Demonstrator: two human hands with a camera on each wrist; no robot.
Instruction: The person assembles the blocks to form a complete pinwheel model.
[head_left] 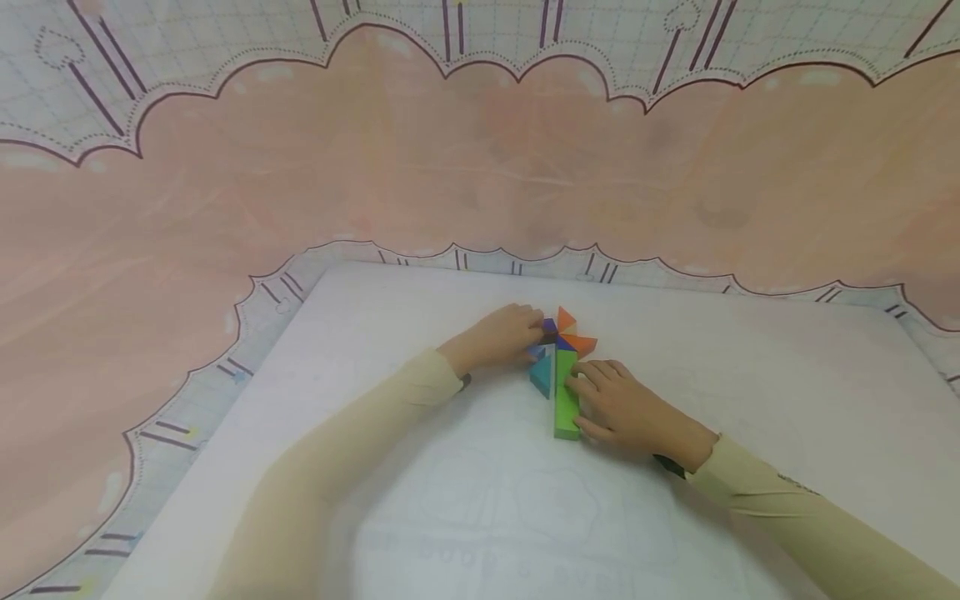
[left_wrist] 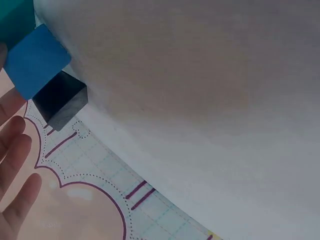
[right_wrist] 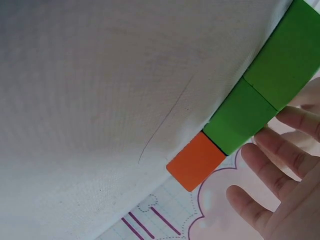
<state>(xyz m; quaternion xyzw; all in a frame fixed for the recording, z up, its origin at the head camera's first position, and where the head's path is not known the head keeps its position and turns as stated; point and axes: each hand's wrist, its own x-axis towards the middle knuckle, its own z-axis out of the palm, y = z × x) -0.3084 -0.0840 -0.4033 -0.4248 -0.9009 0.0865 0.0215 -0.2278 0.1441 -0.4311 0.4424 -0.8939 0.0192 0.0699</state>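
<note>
Wooden blocks lie together on the white surface in a pinwheel-like shape on a stem. My left hand [head_left: 501, 335] rests at the left of the top part, by a dark blue block [head_left: 550, 324] and a light blue block [left_wrist: 39, 60]; its fingers are extended in the left wrist view. Green blocks [head_left: 566, 396] form the upright stem, with a teal block [head_left: 540, 377] on its left. Straight fingers of my right hand [head_left: 633, 410] touch the stem's right side. Orange triangular blocks [head_left: 583, 344] sit at the top right; one orange face [right_wrist: 196, 161] adjoins green in the right wrist view.
The white tabletop [head_left: 420, 517] spreads around the blocks. Behind it and at the left hangs a pink cloth [head_left: 480, 167] with a scalloped, checked border. Faint printed marks show near the front of the tabletop.
</note>
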